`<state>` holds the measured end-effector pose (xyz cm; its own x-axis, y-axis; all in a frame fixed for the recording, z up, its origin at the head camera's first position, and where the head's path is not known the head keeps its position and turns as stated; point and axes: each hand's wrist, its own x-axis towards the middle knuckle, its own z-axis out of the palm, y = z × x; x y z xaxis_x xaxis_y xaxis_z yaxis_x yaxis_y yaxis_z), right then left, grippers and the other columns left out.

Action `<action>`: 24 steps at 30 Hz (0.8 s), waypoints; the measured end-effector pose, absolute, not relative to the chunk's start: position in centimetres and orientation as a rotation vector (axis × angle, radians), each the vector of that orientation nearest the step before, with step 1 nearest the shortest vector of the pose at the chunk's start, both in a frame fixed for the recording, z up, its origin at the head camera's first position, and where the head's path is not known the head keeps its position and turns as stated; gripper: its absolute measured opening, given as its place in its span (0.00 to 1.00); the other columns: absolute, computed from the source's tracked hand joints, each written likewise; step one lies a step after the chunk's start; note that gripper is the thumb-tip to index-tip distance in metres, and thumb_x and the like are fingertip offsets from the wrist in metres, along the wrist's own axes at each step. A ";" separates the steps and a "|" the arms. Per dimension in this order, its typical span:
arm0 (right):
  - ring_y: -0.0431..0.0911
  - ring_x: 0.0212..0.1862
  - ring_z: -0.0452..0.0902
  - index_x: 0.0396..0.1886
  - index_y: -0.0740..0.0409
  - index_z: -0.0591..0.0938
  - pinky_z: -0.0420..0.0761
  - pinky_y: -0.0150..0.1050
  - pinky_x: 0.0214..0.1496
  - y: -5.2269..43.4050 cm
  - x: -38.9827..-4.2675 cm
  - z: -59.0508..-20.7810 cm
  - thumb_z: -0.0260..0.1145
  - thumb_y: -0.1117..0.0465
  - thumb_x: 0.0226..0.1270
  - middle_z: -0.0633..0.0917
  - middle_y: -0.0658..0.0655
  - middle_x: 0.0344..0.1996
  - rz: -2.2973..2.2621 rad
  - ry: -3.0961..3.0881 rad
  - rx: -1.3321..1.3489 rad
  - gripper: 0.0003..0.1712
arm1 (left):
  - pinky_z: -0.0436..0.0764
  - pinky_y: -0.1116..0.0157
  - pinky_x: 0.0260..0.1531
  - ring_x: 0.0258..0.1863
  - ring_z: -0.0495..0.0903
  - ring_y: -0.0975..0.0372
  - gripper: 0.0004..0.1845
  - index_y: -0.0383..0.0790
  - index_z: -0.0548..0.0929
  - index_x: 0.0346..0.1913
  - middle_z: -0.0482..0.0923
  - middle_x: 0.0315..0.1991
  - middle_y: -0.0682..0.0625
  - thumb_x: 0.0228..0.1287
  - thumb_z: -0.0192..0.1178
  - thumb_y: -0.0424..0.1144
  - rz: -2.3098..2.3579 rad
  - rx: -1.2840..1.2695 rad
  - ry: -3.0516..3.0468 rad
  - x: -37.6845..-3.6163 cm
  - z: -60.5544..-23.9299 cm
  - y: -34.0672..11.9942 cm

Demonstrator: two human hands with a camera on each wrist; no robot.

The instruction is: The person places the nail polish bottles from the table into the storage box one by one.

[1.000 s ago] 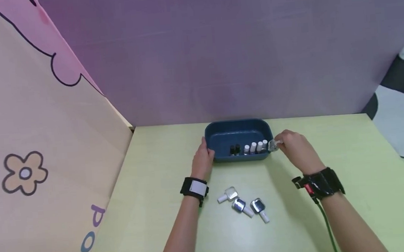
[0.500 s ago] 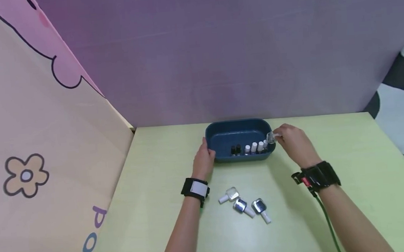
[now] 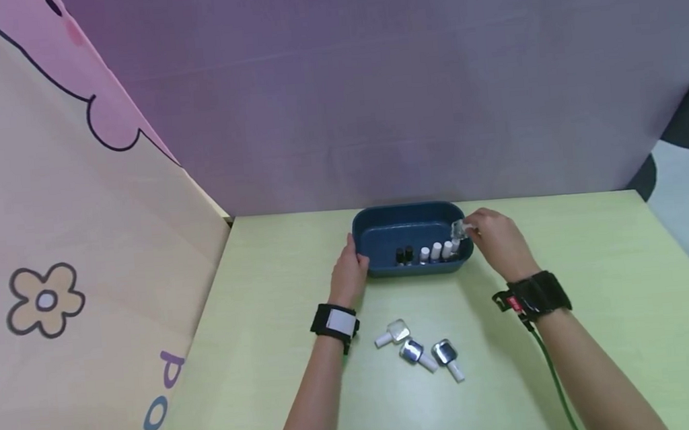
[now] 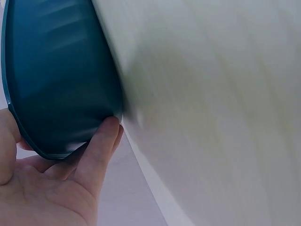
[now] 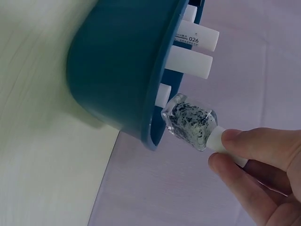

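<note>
My right hand point(image 3: 497, 240) pinches the white cap of a clear nail polish bottle point(image 5: 190, 121) with dark flecks inside. In the head view, this bottle hangs tilted over the right end of a dark blue plastic bin point(image 3: 406, 271). With thumb and fingers, my left hand point(image 3: 348, 274) holds the bin's left end; the left wrist view shows its fingers point(image 4: 96, 157) against the outer wall. Along the bin's near side stand several white-capped bottles point(image 3: 436, 251) and two black-capped bottles point(image 3: 404, 255). Their lower parts are mostly hidden by the wall.
Three white-capped nail polish bottles lie on the pale green table point(image 3: 278, 301) in front of the bin: one clear point(image 3: 399, 331), two silvery, left point(image 3: 412, 351) and right point(image 3: 444, 351). A purple backdrop point(image 3: 372, 105) rises behind. A green cable point(image 3: 554, 374) trails from the right wrist.
My right hand has moved slightly up and left, bringing the held nail polish bottle from beside the bin's right corner to over its right end. The left hand keeps its hold on the bin.
</note>
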<state>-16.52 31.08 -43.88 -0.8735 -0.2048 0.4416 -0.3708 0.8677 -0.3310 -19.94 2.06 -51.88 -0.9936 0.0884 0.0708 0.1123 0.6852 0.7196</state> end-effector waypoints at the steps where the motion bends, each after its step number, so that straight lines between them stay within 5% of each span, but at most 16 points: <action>1: 0.60 0.36 0.83 0.37 0.73 0.85 0.82 0.53 0.39 31.1 -16.5 -43.9 0.68 0.76 0.57 0.85 0.70 0.36 0.580 -2.643 0.426 0.08 | 0.64 0.65 0.21 0.18 0.62 0.61 0.37 0.32 0.52 0.78 0.76 0.49 0.39 0.67 0.49 0.37 -1.222 -0.170 -2.856 -19.9 -51.8 2.0; 14: 0.61 0.37 0.83 0.38 0.74 0.86 0.82 0.53 0.40 31.0 -16.5 -44.1 0.67 0.77 0.58 0.85 0.71 0.36 0.581 -2.691 0.420 0.08 | 0.66 0.65 0.22 0.20 0.64 0.60 0.36 0.31 0.54 0.77 0.77 0.45 0.39 0.68 0.50 0.36 -1.199 -0.170 -2.868 -19.1 -51.2 2.0; 24: 0.61 0.37 0.83 0.39 0.75 0.85 0.82 0.53 0.40 30.8 -17.1 -45.0 0.67 0.78 0.58 0.85 0.71 0.34 0.583 -2.758 0.419 0.08 | 0.68 0.65 0.24 0.22 0.66 0.59 0.36 0.30 0.56 0.76 0.77 0.54 0.38 0.67 0.50 0.36 -1.196 -0.173 -2.854 -18.9 -51.2 1.8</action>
<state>-17.10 30.81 -45.03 -0.9154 -0.2200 0.3372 -0.3377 0.8756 -0.3454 -18.92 1.80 -51.24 -0.9929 0.0865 0.0818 0.1190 0.6960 0.7081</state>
